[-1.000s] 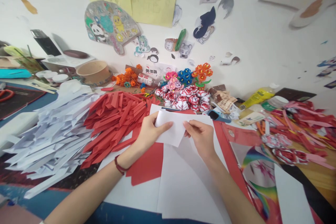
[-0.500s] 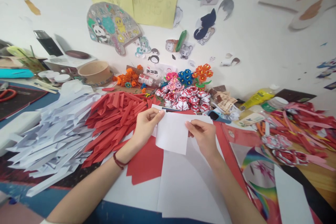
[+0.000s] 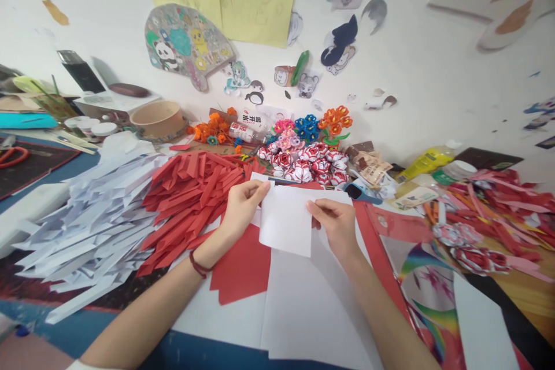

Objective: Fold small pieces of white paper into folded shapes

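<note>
A small white sheet of paper (image 3: 286,221) is held up between my two hands, its lower edge slightly curved. My left hand (image 3: 244,206) pinches its upper left corner between thumb and fingers. On the opposite side, my right hand (image 3: 333,222) grips the right edge, thumb on the near face. Below lie large white sheets (image 3: 312,312) on the table, with red paper (image 3: 243,269) on top at the left. Folded red paper strips (image 3: 186,196) are heaped beside my left hand, and a pile of folded white strips (image 3: 99,214) lies further left.
Red-and-white paper flowers (image 3: 303,163) and orange flowers (image 3: 336,121) stand against the wall. A round tan container (image 3: 156,119) sits at the back left, red-handled scissors (image 3: 13,156) at far left. A yellow bottle (image 3: 427,162) and a ribbon-like red and pink pile (image 3: 498,202) are at right.
The small white sheet has shifted very slightly to the right in view, along with the surroundings. Both hands keep the same hold on it.
</note>
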Tool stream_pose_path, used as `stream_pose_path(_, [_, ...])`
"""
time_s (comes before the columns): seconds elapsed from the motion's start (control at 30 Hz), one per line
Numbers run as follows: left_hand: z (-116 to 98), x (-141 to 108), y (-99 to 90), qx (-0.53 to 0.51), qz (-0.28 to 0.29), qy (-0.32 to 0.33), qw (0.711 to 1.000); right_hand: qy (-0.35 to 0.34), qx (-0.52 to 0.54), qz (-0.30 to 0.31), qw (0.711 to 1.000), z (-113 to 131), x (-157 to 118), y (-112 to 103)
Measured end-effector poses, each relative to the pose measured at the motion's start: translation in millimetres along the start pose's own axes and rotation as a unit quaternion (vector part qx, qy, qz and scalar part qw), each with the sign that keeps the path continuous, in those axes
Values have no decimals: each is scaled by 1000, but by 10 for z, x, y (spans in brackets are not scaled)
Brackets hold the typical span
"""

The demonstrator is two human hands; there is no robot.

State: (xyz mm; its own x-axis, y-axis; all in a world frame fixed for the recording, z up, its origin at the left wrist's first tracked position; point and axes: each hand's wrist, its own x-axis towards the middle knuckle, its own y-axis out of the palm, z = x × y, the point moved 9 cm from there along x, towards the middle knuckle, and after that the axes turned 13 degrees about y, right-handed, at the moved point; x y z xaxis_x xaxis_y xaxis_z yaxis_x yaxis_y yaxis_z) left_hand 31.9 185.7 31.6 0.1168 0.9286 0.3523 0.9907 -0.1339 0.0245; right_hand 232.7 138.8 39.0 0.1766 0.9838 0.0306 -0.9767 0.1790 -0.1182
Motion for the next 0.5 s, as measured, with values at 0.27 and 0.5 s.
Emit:
stream_pose_path(0.27, [81, -20, 99, -40, 32, -47, 998, -6, -10, -19, 1000, -16, 39, -71])
stream_pose_path(0.5, [54, -7, -74, 107, 2, 3, 994, -3, -21, -13, 1000, -40, 26, -23])
